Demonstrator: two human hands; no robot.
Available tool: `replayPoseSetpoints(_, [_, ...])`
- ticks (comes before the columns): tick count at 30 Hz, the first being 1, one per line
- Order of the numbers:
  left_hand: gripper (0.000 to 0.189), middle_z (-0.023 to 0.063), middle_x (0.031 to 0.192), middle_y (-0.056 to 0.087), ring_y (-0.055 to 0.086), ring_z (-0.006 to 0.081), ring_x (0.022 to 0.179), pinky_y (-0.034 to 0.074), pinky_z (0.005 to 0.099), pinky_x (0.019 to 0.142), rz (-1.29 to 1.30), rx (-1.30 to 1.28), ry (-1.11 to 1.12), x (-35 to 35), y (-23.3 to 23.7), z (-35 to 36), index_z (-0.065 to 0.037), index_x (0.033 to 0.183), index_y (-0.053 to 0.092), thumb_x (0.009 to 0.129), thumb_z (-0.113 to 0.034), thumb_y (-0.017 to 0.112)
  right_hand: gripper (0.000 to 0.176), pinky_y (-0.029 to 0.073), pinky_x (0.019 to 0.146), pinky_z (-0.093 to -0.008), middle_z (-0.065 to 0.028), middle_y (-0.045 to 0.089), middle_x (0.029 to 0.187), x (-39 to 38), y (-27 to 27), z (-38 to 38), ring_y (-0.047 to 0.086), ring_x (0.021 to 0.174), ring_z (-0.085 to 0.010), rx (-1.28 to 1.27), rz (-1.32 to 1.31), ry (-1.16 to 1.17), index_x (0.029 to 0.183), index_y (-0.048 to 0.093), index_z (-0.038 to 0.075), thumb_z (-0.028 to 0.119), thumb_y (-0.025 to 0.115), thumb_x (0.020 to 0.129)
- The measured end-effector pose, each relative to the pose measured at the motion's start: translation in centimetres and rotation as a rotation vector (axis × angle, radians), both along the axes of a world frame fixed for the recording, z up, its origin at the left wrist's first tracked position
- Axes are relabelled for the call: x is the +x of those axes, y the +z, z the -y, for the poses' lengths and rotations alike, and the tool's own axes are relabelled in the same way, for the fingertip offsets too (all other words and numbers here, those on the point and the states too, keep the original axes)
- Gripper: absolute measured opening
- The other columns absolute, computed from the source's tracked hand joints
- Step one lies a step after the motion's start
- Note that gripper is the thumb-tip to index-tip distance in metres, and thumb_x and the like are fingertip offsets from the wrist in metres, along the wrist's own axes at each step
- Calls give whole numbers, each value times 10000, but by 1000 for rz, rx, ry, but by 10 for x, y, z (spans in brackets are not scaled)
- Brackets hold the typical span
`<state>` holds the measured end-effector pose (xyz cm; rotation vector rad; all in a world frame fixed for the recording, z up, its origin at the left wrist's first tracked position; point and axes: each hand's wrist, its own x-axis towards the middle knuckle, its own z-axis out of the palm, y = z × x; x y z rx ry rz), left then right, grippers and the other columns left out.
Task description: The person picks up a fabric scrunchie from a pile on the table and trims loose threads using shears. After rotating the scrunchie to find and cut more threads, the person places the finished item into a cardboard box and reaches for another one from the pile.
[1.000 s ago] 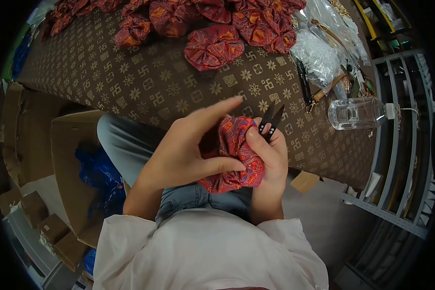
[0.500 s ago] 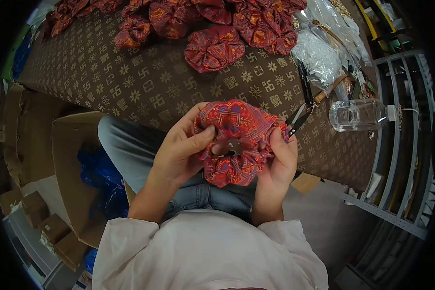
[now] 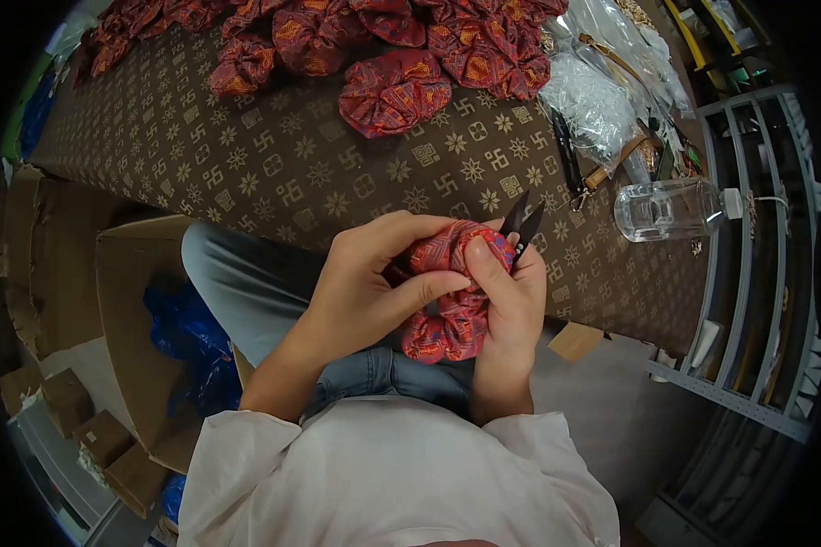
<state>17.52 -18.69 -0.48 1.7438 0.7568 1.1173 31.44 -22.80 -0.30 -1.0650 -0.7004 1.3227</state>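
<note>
A red patterned fabric scrunchie (image 3: 442,333) is bunched between my two hands, above my lap. My left hand (image 3: 374,283) grips its left side, fingers over the top and thumb across the front. My right hand (image 3: 511,292) pinches the right side with the thumb pressed on the cloth. Small dark scissors (image 3: 524,224) stick out above my right hand, blades apart and pointing up; their handles are hidden by the fingers. Beyond the hands, another red scrunchie (image 3: 395,91) lies on the brown patterned cloth (image 3: 292,150).
More red scrunchies (image 3: 315,36) are heaped along the far side. At the right are a clear bottle (image 3: 670,210) on its side, clear plastic bags (image 3: 593,100) and a strap (image 3: 616,167). A metal rack (image 3: 766,264) stands far right; an open cardboard box (image 3: 141,346) is at the left.
The scrunchie has gone from spread open to folded and bunched. My left hand has moved right and over it, closer to my right hand. The scissor blades now point upward.
</note>
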Motion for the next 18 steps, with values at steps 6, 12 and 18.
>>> replayPoseSetpoints(6, [170,24,745,547,481,42,672,404,188,569,239,-504,185,4,3,13,18,909,537,788,-73,616,373,437,727,-216,-43,566,883,-4,-7,0,535,789,-88,105,111,-134,1037,484,-14,93,674,735])
replayPoseSetpoints(12, [159,13,732,530,475,39,605,412,180,570,580,-763,136,-5,7,8,-7,982,486,878,-127,493,414,476,693,-239,-69,595,866,6,-3,-2,574,759,-111,-45,1,94,1039,484,-33,5,683,677])
replayPoseSetpoints(18, [231,2,666,505,396,28,471,411,161,491,907,-1100,-30,-15,7,6,16,1025,464,889,-163,409,319,488,670,-279,-144,603,850,34,-21,-13,601,739,-169,139,-642,307,1035,467,-40,-14,552,728])
